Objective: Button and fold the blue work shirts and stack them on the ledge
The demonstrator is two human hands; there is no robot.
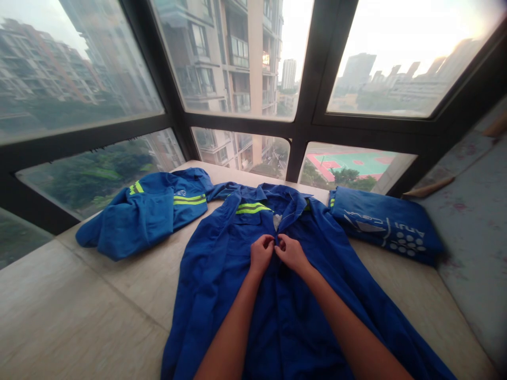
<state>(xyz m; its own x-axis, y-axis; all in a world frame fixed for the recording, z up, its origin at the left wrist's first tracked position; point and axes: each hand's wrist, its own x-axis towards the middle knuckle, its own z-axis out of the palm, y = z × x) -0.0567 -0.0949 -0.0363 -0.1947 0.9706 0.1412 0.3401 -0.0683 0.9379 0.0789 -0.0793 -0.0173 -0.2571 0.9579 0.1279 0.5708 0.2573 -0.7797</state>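
The widest way in runs over the bare ledge [79, 306] to the left of the spread jacket [214, 237], in front of the bunched jacket [137, 221]. Between those two a passage narrows toward the back, where blue cloth [224, 191] bridges it (from which garment, I cannot tell). On the right, the folded garment [396, 219] crowds the spread jacket's shoulder, the wall [475, 248] just beyond; the window frame [307, 119] bars the far side.

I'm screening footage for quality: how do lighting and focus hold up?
Head view: sky blown out, window frame dark against it; left hand, right hand and blue work jacket softly lit without hard shadows; folded garment blurred toward its right end.
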